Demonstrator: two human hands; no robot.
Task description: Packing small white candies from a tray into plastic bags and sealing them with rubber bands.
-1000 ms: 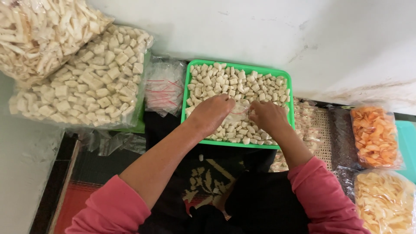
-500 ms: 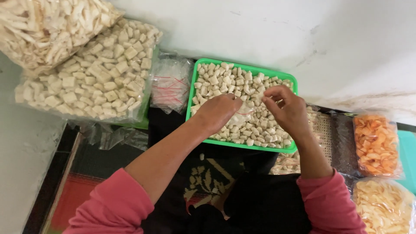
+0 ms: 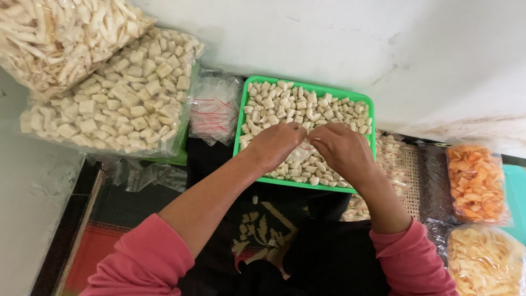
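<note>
My right hand (image 3: 342,151) has dropped back to meet my left hand (image 3: 276,143) over the green tray (image 3: 240,123), both pinching a small clear bag (image 3: 304,148) open; next, feeding in cracker pieces (image 3: 307,107).

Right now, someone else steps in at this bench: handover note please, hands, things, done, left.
Left hand and right hand: together over the green tray, fingers pinching a small clear bag.
Tray: full of pale cracker pieces, loose.
Stack of empty small bags lies left of the tray.
Done: whether the bag holds anything cannot be seen.
Left: most pieces are unbagged.
</note>
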